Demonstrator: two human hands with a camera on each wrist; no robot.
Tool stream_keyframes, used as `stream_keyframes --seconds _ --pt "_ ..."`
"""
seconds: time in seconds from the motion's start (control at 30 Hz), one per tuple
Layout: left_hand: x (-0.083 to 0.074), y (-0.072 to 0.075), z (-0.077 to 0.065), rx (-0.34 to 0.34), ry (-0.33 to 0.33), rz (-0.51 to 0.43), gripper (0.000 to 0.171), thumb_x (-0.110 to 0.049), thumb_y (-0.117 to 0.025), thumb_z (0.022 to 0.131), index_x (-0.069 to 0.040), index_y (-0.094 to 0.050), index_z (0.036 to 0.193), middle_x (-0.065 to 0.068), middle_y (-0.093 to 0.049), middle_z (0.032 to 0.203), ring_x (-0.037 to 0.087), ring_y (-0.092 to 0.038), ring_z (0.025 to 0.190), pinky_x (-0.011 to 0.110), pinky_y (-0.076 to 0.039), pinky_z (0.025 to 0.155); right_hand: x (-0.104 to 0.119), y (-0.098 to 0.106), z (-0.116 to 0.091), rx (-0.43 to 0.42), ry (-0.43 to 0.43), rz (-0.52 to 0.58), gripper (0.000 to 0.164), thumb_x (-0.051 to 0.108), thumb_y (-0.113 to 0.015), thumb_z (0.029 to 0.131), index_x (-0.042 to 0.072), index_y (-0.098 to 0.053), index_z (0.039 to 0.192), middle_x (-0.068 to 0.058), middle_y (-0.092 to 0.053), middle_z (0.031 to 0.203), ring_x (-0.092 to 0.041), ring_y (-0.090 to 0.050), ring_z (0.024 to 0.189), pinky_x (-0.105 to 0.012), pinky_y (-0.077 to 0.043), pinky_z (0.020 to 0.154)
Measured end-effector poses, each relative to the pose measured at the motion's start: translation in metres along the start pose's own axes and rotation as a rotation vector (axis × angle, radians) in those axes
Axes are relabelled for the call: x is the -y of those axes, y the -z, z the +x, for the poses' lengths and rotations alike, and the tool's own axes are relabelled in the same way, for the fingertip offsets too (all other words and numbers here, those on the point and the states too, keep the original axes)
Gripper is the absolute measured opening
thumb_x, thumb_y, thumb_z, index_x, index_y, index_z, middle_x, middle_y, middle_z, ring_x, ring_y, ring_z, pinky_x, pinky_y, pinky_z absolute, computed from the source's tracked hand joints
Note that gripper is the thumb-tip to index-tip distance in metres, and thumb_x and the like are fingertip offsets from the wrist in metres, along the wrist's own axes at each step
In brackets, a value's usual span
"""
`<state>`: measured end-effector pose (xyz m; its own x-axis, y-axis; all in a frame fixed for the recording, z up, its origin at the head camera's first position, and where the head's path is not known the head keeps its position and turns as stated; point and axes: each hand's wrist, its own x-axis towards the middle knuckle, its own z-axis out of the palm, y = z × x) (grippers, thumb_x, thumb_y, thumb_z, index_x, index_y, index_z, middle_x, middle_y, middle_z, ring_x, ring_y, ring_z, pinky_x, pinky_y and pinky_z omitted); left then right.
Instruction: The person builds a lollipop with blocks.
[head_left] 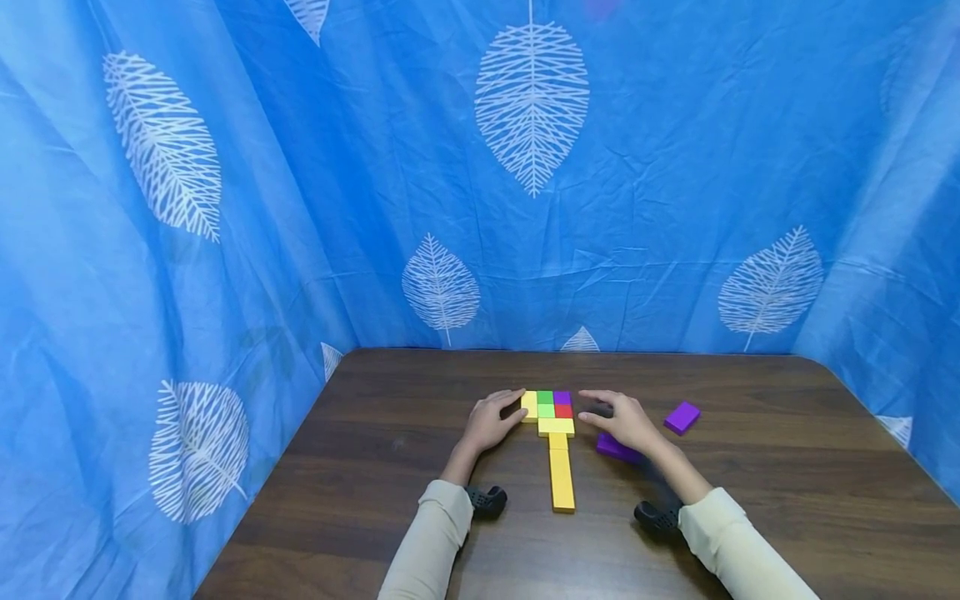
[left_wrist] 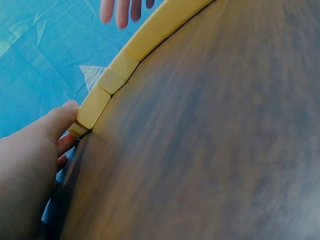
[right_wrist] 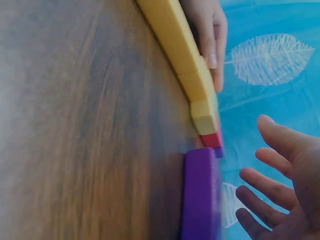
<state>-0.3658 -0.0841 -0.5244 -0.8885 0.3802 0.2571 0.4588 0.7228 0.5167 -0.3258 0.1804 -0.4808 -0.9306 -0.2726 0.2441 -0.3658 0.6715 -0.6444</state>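
Flat on the table, coloured blocks lie edge to edge: a yellow block [head_left: 529, 406] at the left, then green blocks [head_left: 546, 405], a purple block [head_left: 562, 397] and a red block [head_left: 563, 412]. A crosswise yellow block [head_left: 556, 427] and a long yellow block [head_left: 562, 479] run toward the front. My left hand [head_left: 491, 421] has thumb and fingertips right at the leftmost yellow block's outer side. Held apart from the group, on its right, my right hand [head_left: 626, 423] has spread fingers [right_wrist: 270, 187] and nothing between them. A larger purple block [right_wrist: 199, 195] lies under that hand.
Another purple block [head_left: 682, 417] sits farther right on the dark wooden table [head_left: 750, 467]. A blue curtain [head_left: 645, 167] with white leaf prints hangs behind the table's back edge. Black wrist devices [head_left: 487, 502] are worn at both cuffs.
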Motion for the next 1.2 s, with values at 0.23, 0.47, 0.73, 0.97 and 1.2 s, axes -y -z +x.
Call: stream_keyframes --seconds 0.23,0.47,0.73,0.97,1.2 --pt "-0.002 0.001 0.001 -0.004 -0.009 -0.001 0.050 -0.046 -0.050 0.092 -0.021 -0.050 0.136 0.001 -0.054 0.130 0.019 -0.044 0.124 0.046 -0.032 0.101 0.004 0.013 -0.020 0.001 0.018 -0.031 0.049 0.026 -0.071 0.082 0.004 -0.059 0.124 -0.017 -0.058 0.121 -0.040 -0.053 0.108 -0.055 -0.044 0.085" --pt "-0.002 0.001 0.001 0.007 0.007 0.002 0.050 -0.045 -0.051 0.092 -0.021 -0.048 0.137 0.001 -0.053 0.131 0.019 -0.043 0.125 0.046 -0.031 0.102 -0.005 0.022 -0.044 -0.008 -0.005 -0.068 0.048 0.027 -0.072 0.081 0.003 -0.061 0.121 -0.018 -0.060 0.117 -0.040 -0.056 0.104 -0.053 -0.045 0.083" --pt "-0.001 0.002 0.001 0.011 0.020 -0.001 0.050 -0.045 -0.051 0.092 -0.022 -0.048 0.137 0.001 -0.052 0.132 0.019 -0.042 0.125 0.045 -0.030 0.102 -0.018 0.027 -0.059 -0.016 0.018 -0.103 0.041 0.023 -0.073 0.080 0.001 -0.065 0.113 -0.017 -0.064 0.110 -0.038 -0.056 0.106 -0.054 -0.043 0.086" --pt "0.000 0.001 0.002 0.012 0.012 0.004 0.050 -0.045 -0.050 0.093 -0.022 -0.048 0.137 0.000 -0.052 0.132 0.018 -0.042 0.125 0.045 -0.031 0.102 -0.023 0.027 -0.064 -0.011 0.021 -0.132 0.037 0.022 -0.075 0.077 0.003 -0.068 0.108 -0.016 -0.066 0.103 -0.037 -0.058 0.101 -0.053 -0.044 0.084" --pt "-0.001 0.001 0.001 0.011 0.007 0.007 0.049 -0.044 -0.051 0.093 -0.021 -0.048 0.137 -0.001 -0.053 0.131 0.018 -0.043 0.125 0.045 -0.031 0.102 -0.026 0.024 -0.067 -0.030 0.024 -0.157 0.034 0.022 -0.076 0.075 0.005 -0.070 0.104 -0.014 -0.068 0.099 -0.036 -0.059 0.097 -0.052 -0.044 0.082"
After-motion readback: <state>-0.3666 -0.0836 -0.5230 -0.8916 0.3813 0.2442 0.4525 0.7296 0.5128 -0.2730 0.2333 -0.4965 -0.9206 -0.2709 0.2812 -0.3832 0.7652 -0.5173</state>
